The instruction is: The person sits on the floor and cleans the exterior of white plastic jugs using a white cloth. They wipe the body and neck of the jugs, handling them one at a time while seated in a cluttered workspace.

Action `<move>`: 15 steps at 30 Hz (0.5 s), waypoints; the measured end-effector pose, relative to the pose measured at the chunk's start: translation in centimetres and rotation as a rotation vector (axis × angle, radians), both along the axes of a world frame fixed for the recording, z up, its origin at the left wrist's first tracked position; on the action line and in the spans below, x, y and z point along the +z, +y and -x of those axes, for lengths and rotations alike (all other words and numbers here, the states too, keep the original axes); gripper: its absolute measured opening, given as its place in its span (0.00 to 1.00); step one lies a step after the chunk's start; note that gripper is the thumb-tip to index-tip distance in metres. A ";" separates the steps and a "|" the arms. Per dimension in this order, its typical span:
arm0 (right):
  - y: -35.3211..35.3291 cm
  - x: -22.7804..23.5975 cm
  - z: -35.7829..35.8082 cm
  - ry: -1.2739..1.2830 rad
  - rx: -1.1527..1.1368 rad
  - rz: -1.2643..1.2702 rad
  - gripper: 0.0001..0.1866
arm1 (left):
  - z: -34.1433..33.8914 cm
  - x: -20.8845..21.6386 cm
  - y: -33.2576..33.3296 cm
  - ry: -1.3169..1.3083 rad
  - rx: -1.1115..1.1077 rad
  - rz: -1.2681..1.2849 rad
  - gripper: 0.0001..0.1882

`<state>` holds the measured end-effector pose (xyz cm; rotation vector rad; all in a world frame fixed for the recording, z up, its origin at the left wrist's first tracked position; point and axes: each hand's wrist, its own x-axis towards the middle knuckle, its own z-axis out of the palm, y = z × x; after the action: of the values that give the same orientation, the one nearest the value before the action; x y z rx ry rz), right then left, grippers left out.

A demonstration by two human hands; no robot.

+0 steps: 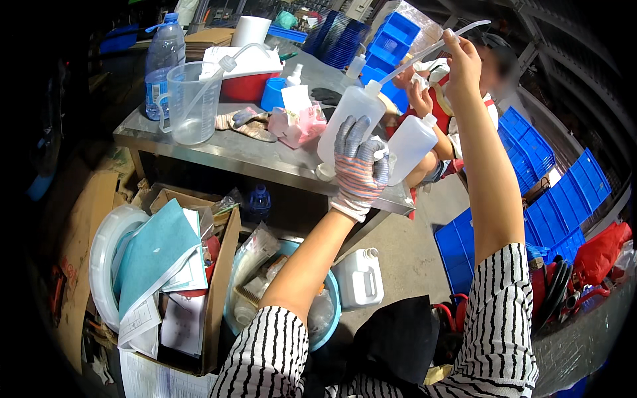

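My left hand [361,159], in a striped knit glove, grips a translucent white wash bottle [350,113] above the edge of a metal table. Something small and white shows by its thumb; I cannot make out what. My bare right hand [463,63] is raised to the right, pinching a thin bent plastic tube [424,53]. The tube slants down to the bottle's neck; whether it goes inside is unclear. A second translucent bottle [413,147] stands tilted in the view, just right of my left hand.
On the metal table [239,156] are a clear measuring jug [192,109] with a bent spout tube in it, a water bottle [164,63] and gloves [247,124]. Below sit a blue basin [336,302] and a white jerrycan [358,278]. Another person [439,99] is beyond, near blue crates [557,205].
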<state>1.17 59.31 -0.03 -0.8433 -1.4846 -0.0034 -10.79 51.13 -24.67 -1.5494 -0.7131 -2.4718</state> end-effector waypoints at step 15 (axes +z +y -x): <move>0.1 -0.3 0.2 0.025 0.026 -0.055 0.22 | -0.2 -0.2 0.0 0.004 0.020 0.019 0.08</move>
<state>0.98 59.44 -0.38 -0.7777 -1.4659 -0.0143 -10.61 51.08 -24.87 -1.5457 -0.7495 -2.4543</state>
